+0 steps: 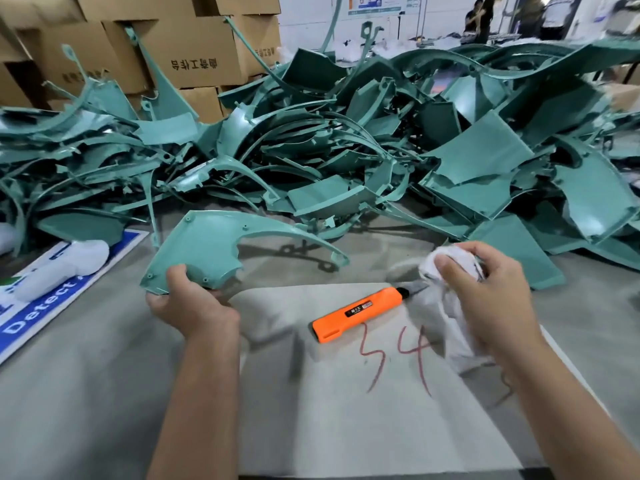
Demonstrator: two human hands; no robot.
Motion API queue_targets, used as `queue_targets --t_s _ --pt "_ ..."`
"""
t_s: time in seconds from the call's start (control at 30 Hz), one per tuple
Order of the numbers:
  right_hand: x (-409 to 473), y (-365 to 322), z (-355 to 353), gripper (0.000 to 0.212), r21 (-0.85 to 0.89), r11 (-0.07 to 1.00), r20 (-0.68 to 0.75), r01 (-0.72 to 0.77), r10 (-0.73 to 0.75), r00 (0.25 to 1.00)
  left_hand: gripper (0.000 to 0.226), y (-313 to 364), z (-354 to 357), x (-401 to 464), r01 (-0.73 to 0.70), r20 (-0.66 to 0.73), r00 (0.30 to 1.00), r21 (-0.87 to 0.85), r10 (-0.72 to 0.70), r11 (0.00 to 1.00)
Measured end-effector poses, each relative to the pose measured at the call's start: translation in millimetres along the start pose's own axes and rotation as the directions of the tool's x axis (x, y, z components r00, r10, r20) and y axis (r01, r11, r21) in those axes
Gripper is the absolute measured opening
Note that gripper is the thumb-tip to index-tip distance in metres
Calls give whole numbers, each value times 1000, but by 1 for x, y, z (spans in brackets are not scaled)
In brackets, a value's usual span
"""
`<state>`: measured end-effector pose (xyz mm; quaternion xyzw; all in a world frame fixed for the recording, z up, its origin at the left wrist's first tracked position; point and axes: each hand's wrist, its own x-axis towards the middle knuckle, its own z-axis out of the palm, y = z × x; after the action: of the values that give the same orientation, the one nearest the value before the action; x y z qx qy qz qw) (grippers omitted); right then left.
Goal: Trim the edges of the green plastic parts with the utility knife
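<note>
My left hand (188, 301) grips the lower edge of a green plastic part (204, 247), a flat panel with a long curved arm reaching right, held just above the table. My right hand (485, 296) is closed on a crumpled white cloth (446, 263) that trails down under the palm. The orange utility knife (358, 313) lies untouched on a grey sheet between my hands, its blade end pointing toward the cloth.
A big heap of green plastic parts (346, 140) fills the far half of the table. The grey sheet (346, 393) bears a red "34". A blue and white sign (52, 299) and a white bag lie at left. Cardboard boxes (194, 46) stack behind; people stand far back.
</note>
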<state>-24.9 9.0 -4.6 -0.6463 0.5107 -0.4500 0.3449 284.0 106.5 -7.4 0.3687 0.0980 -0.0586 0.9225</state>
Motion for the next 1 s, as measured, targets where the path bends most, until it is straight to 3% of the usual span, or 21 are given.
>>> queue_targets --t_s 0.07,0.1,0.17,0.23,0.27,0.3,0.33,0.37,0.43,0.5,0.53,0.67,0.73,0.8,0.9,0.93,1.0 --pt "3 0 -7 34 -445 894 128 62 -5 992 38 5 -7 -3 136 33 990 19 -137 990" --pt "3 -2 -7 52 -566 820 177 86 19 984 39 10 -12 -6 201 71 977 5 -201 980" --pt "-2 -15 -4 66 -631 751 154 193 -123 980 36 27 -19 -12 286 175 945 -31 -276 958" --pt "-16 -42 2 58 -477 822 90 312 -307 947 34 49 -23 -20 357 271 904 -53 -331 932" --pt "-29 -63 13 55 -274 901 135 337 -311 941 32 67 -31 -22 358 300 898 -76 -321 931" --pt "-45 -85 23 58 -33 963 263 266 -249 932 29 80 -36 -24 340 326 897 -75 -299 937" --pt "-67 -108 43 63 195 974 480 117 -199 854 26 101 -50 -22 287 326 911 -66 -251 956" --pt "-88 -125 57 64 312 949 654 -37 -186 734 24 116 -61 -23 244 332 917 -35 -219 969" --pt "-138 -148 91 40 391 912 833 -125 -292 470 25 154 -98 -17 153 297 943 11 -150 988" --pt "-191 -156 123 13 418 906 839 69 -414 352 28 188 -147 -8 104 219 970 20 -106 994" --pt "-214 -155 136 10 412 900 844 142 -436 313 30 200 -173 -5 97 190 977 24 -100 995" --pt "-312 -141 189 16 231 956 971 182 -238 18 29 239 -319 -1 194 -78 980 155 -184 969" --pt "-349 -131 206 22 145 964 987 224 -126 -98 28 246 -393 -10 321 -182 939 160 -292 934" --pt "-396 -120 219 23 104 953 972 286 -37 -231 33 255 -469 -24 402 -303 876 28 -376 915" --pt "-472 -94 235 7 125 935 873 333 56 -484 41 272 -574 -54 373 -516 772 -104 -370 922" --pt "-493 -86 237 19 107 932 830 348 109 -547 40 277 -604 -65 349 -588 733 -106 -342 931" --pt "-528 -61 242 67 42 919 751 391 229 -619 47 288 -658 -84 348 -737 638 15 -225 937"
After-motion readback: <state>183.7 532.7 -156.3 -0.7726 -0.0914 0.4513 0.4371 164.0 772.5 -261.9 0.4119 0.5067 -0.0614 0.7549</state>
